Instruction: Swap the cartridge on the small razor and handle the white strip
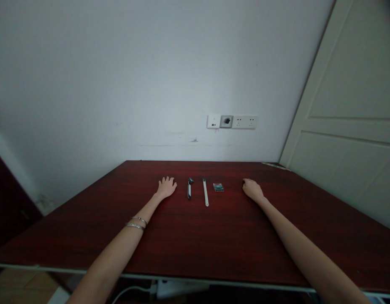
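Observation:
My left hand (166, 187) lies palm down on the dark red table, fingers spread, with nothing in it. Just to its right is a razor (189, 188) with a dark head and a white-and-black handle. A slim white toothbrush-like stick (205, 193) with a dark tip at its far end lies beside the razor. Further right is a small clear plastic pack (218, 187) with greenish-blue contents, too small to make out. My right hand (252, 190) rests on the table to the right of the pack, apart from it, its fingers curled in and partly hidden.
The dark red table (220, 240) reaches back to a white wall with a row of sockets (245, 122). A pale panelled door (350, 160) stands at the right. Below the front edge are a white cable (131, 289) and a white power strip (179, 288).

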Available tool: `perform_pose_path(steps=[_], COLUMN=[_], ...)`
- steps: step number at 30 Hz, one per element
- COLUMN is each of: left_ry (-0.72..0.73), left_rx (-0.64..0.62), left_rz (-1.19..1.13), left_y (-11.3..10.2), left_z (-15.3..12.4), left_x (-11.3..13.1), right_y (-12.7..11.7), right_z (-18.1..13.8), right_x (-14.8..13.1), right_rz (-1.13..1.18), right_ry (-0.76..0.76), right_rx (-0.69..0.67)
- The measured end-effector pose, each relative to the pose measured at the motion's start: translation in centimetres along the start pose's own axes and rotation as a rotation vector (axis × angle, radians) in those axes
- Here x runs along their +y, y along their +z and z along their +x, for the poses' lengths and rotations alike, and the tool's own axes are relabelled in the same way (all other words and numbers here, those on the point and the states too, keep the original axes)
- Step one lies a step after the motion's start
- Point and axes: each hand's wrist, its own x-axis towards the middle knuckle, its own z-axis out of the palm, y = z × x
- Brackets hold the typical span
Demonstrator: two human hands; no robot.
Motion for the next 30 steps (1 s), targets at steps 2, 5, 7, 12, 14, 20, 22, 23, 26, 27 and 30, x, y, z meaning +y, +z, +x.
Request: perform_pose_path(steps=[2, 5, 7, 12, 14, 20, 22, 23, 26, 27, 30], left_ry=[-0.004, -0.003, -0.002, -0.009, -0.006, -0.014, -0.02, -0.019, -0.033, -0.05, -0.048], left_rx=[0.003, 0.005, 0.001, -0.012, -0.015, -0.022, -0.023, -0.017, 0.067, 0.117, 0.231], left_rz=[0.007, 0.015, 0.02, 0.022, 0.014, 0.014, 0.012, 0.01, -0.001, -0.004, -0.018], left_y=[0.1, 0.1, 0.0, 0.0, 0.0, -0.3, -0.7, -0.9, -1.9, -2.3, -3.5], left_z=[0.1, 0.1, 0.1, 0.1, 0.1, -0.2, -0.4, -0.6, -1.0, -1.2, -1.7], left_x=[0.0, -0.1, 0.0, -0.1, -0.1, 0.1, 0.3, 0.5, 1.2, 1.5, 3.1], right_y=[0.1, 0.1, 0.1, 0.3, 0.4, 0.4, 0.4, 0.4, 0.4, 0.4, 0.4], right_z=[0.0, 0.0, 0.0, 0.1, 0.2, 0.1, 0.1, 0.2, 0.2, 0.2, 0.1], right_x=[0.1, 0.1, 0.1, 0.2, 0.3, 0.3, 0.3, 0.3, 0.4, 0.4, 0.4], right_rz=[-0.006, -0.003, -0.002, -0.008, -0.01, -0.005, -0.006, -0.007, -0.012, -0.013, -0.014], right_ry=[-0.002, -0.004, -0.007, -0.013, -0.019, -0.018, -0.018, -0.018, -0.02, -0.023, -0.027], right_rx=[0.0, -0.001, -0.001, 0.011, 0.015, 0.008, 0.007, 0.007, 0.012, 0.013, 0.016])
